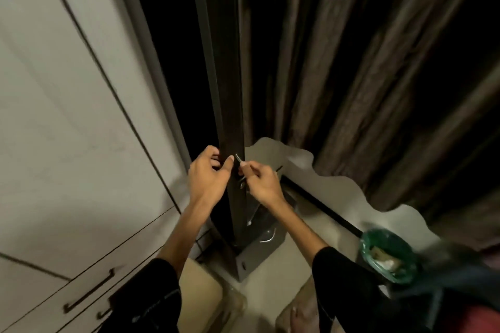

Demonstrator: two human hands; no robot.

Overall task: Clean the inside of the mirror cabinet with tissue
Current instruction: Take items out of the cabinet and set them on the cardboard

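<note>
The tall dark cabinet [231, 116] stands straight ahead, hemmed by the white wardrobe [67, 116] close on its left and the curtain [338, 62] far right. To my near right, open floor [319, 197] leaves room, with the green-lined bin [389, 254] beside it

Pale beige floor [332, 197], smooth, dim light. Tall dark cabinet [230, 105] upright on grey metal base plate [254, 257]; plate flat on floor, holes at its near edge. Small metal hook-like piece [267, 236] lying on plate, just beside cabinet foot. Dark track strip [319, 205] along floor, running right toward bin. Green-lined waste bin [389, 254] on floor at right, paper scraps inside. Brown curtain [351, 89] hem reaching floor behind. White drawer unit [67, 143] standing at left. Bare foot [300, 316] on floor, bottom edge.
</note>
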